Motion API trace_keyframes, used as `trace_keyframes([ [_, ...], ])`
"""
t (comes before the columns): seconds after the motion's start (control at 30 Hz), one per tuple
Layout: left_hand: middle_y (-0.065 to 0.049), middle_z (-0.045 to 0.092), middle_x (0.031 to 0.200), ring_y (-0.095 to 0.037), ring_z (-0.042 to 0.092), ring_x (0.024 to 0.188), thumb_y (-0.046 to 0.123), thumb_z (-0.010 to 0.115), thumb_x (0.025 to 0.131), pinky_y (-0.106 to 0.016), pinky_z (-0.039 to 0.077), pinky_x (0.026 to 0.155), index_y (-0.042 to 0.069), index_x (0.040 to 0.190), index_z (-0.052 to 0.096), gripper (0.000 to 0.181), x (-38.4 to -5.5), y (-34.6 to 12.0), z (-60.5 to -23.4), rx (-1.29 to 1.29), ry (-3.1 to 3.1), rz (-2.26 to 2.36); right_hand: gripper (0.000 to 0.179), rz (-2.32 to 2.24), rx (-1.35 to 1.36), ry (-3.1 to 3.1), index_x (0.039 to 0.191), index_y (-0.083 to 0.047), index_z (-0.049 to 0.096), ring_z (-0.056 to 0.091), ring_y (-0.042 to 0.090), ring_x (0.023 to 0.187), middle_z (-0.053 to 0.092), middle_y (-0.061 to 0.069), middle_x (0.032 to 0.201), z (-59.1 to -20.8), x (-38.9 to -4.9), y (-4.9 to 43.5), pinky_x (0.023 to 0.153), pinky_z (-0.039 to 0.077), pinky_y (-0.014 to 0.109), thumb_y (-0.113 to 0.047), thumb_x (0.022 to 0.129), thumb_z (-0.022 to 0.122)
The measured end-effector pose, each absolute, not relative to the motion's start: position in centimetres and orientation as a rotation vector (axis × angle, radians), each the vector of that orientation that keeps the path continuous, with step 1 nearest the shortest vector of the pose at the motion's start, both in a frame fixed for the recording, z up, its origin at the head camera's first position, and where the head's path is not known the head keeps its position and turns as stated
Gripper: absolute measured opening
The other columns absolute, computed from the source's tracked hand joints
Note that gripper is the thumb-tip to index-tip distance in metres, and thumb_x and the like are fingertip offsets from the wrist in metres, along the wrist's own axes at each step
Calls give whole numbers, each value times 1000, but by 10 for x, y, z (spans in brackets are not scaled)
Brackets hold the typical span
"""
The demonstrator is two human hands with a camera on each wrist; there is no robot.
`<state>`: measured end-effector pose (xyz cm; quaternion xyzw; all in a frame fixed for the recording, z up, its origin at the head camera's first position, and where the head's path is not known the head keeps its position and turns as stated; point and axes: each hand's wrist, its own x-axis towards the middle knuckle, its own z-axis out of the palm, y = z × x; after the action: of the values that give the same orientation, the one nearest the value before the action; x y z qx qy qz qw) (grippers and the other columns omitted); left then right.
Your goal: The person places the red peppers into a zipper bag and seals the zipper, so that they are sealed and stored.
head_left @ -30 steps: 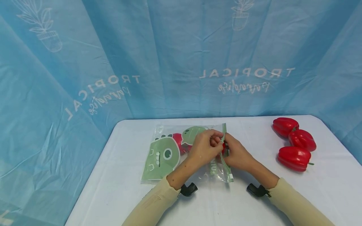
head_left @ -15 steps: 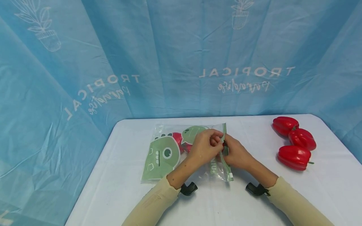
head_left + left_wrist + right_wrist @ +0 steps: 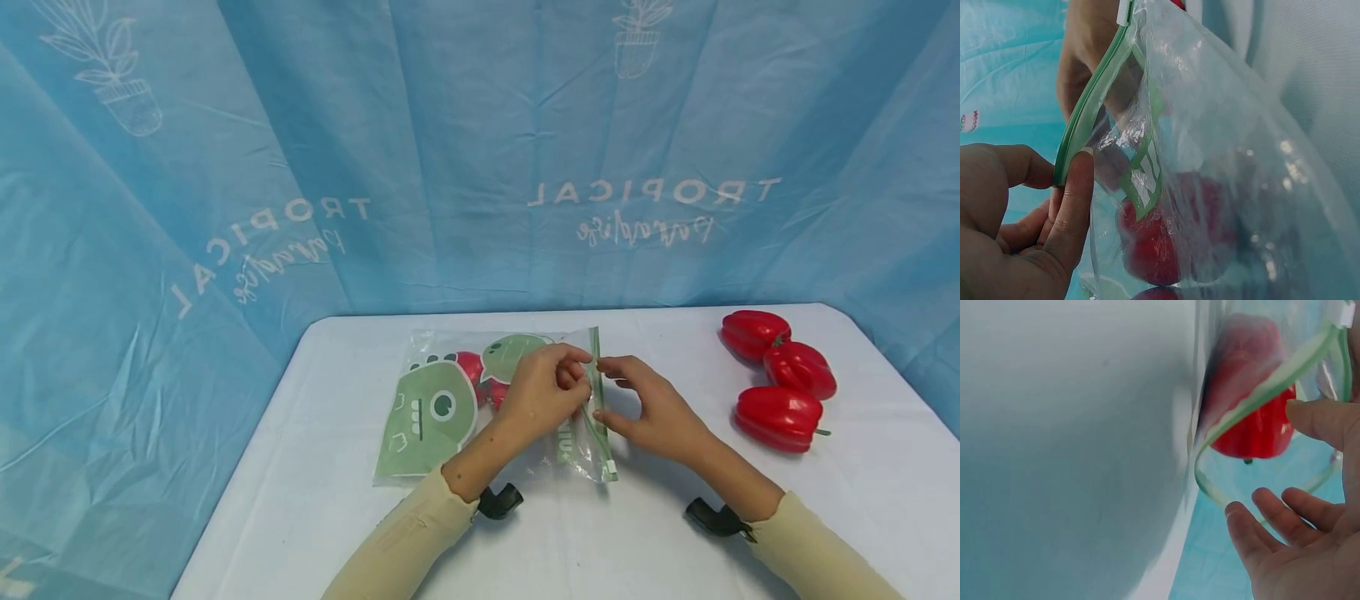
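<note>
A clear zip bag with green dinosaur prints lies on the white table, its green-edged mouth facing right. My left hand pinches the upper lip of the mouth between thumb and fingers, holding it raised. Red bell peppers show through the film, partly covered by the prints; one pepper sits just inside the mouth in the right wrist view. My right hand is at the mouth, thumb and fingers spread with nothing between them, fingertips right at the green edge. The white slider is at the mouth's near end.
Three more red bell peppers lie grouped at the table's right: one at the back, one in the middle, one nearer. A blue printed curtain hangs behind the table and along its sides.
My right hand has drawn back right out of the bag's mouth, and its fingers have spread away from a red bell pepper left inside. The left hand keeps its hold on the lip.
</note>
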<state>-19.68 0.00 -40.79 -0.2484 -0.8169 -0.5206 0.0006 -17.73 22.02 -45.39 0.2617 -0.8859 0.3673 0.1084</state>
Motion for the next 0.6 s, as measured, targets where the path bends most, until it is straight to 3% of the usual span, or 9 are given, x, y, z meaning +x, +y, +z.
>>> trace_keyframes([
  [0.23, 1, 65, 90, -7, 64, 71, 2, 73, 93, -21, 58, 64, 4, 121, 73, 28, -196, 1, -409, -770, -2580, -1627, 71, 959, 722, -2588, 141, -6, 56, 63, 30, 125, 63, 11, 138, -446, -164, 237, 99, 58, 54, -7, 79, 91],
  [0.6, 3, 65, 90, -8, 63, 71, 3, 73, 93, -21, 58, 64, 7, 121, 73, 28, -196, 3, -411, -749, -2600, -1613, 87, 794, 564, -2646, 145, -7, 55, 61, 35, 124, 60, 11, 140, -441, -142, 266, 89, 61, 58, -15, 70, 99],
])
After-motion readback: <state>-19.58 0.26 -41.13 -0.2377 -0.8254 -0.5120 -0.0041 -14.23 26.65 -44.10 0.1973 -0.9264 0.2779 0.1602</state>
